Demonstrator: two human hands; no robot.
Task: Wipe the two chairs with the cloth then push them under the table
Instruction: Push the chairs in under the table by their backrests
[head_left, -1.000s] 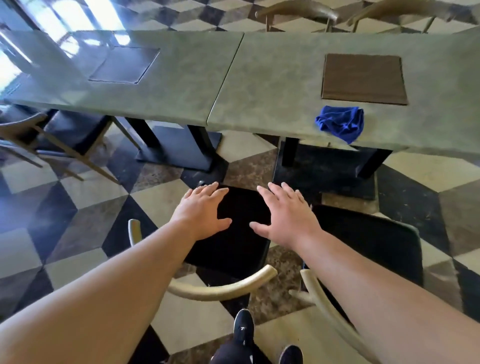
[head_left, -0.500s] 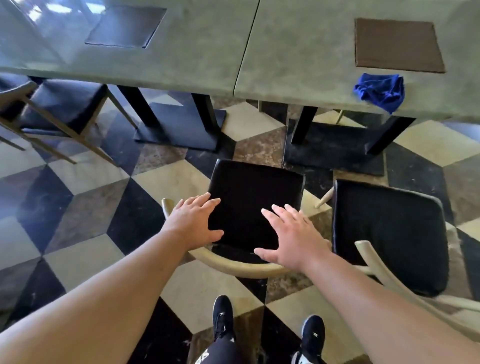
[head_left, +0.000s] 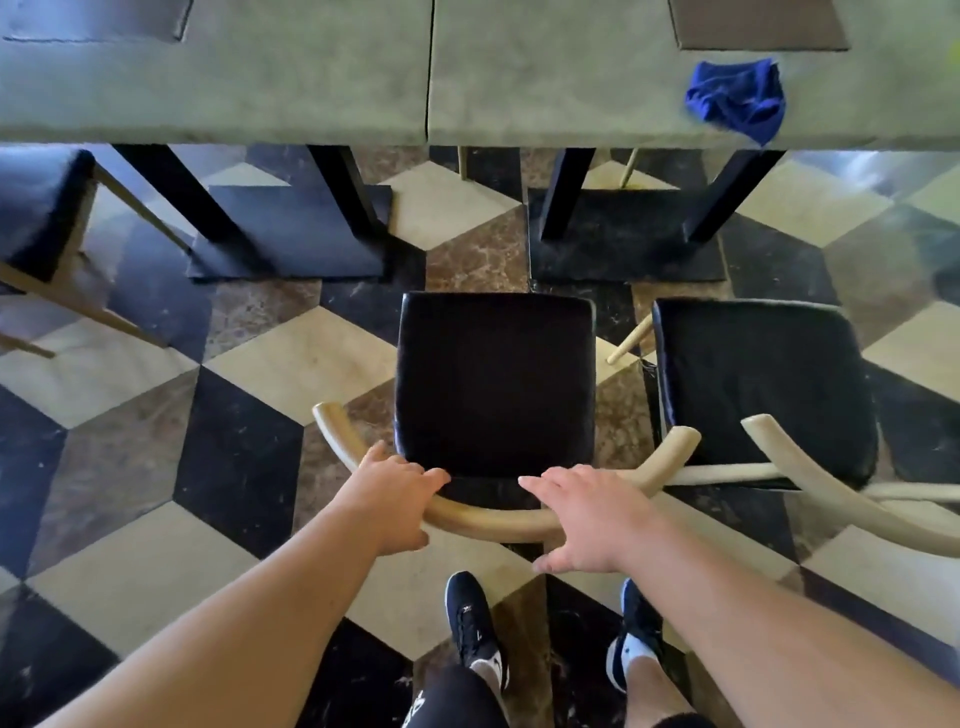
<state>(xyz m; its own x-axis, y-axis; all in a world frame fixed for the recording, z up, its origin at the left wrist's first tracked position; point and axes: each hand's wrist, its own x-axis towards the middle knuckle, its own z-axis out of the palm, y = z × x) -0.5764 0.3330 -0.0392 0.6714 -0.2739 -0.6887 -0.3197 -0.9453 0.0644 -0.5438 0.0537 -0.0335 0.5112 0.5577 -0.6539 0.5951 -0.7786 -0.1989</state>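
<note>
A chair with a black seat (head_left: 493, 384) and a curved pale wooden backrest (head_left: 493, 517) stands in front of me, facing the green table (head_left: 311, 78). My left hand (head_left: 389, 499) and my right hand (head_left: 587, 519) both lie over the backrest rail, fingers on top and thumbs under it. A second chair with a black seat (head_left: 763, 389) stands close to the right of the first, their backrest ends almost touching. The blue cloth (head_left: 737, 98) lies crumpled on the table near its front edge, at the right.
Two black table bases (head_left: 296, 234) (head_left: 623, 239) stand on the chequered floor ahead of the chairs. Another chair (head_left: 36, 208) sits partly under the table at the left. A brown placemat (head_left: 758, 23) lies behind the cloth. My shoes (head_left: 470, 618) are just behind the chair.
Both hands have come back from over the seat and down onto the backrest rail of the middle chair. The view has tilted down and the chairs are now fully in sight.
</note>
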